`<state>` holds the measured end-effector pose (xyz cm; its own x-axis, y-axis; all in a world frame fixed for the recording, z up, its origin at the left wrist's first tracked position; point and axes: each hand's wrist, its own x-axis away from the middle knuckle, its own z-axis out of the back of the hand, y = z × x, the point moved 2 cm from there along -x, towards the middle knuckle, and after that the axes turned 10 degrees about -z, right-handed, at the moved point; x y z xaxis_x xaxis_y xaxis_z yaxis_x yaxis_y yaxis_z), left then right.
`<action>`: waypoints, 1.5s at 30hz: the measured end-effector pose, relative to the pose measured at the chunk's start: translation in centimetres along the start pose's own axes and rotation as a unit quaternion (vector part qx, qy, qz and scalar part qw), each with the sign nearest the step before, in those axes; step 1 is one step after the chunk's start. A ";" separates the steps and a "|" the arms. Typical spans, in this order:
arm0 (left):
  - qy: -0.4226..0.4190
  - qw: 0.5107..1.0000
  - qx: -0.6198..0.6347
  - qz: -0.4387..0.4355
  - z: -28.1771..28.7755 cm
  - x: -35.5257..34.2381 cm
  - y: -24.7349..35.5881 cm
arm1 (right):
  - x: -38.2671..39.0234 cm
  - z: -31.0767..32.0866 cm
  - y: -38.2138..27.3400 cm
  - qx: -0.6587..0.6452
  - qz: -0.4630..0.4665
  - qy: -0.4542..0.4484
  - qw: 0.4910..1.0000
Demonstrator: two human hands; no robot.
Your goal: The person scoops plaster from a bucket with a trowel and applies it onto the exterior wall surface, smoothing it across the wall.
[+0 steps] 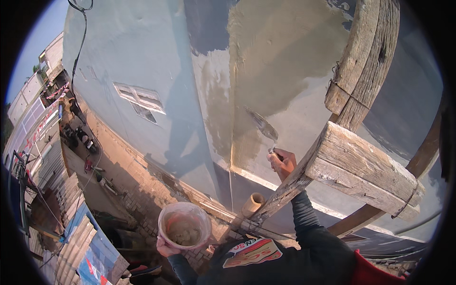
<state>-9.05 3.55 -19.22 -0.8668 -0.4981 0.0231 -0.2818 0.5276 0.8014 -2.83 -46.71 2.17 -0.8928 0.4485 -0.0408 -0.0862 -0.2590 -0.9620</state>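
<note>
Trowel (pixel 263 125) gripped by my right hand (pixel 283 163) near the wall (pixel 289 42), I'd stroke flat and evenly, left hand (pixel 167 247) holding the bucket (pixel 207 223) out from that wall.

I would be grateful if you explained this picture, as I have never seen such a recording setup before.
There is no machine here: a person works with two bare hands. The picture comes from the left of two wide fisheye cameras worn on the head, looking down, so straight edges curve and the corners are black.

The right hand holds a trowel by its handle, with the blade pointing up in front of the wall. The left hand grips a bucket with a greyish paste inside. On the wall, a brownish coat covers an uneven patch. Rough wooden beams, bound with wire, stand at the right, and a paved lane lies below.
</note>
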 end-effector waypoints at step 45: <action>0.133 0.991 0.024 -0.010 3.8 3.5 1.7 | -6.3 0.0 -12.9 -0.155 0.124 -0.027 0.980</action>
<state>-14.16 5.31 -20.04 -0.7229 -0.6699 0.1689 -0.3230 0.5438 0.7745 3.89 -46.19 14.85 -0.8918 0.3572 -0.2776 0.2672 -0.0791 -0.9604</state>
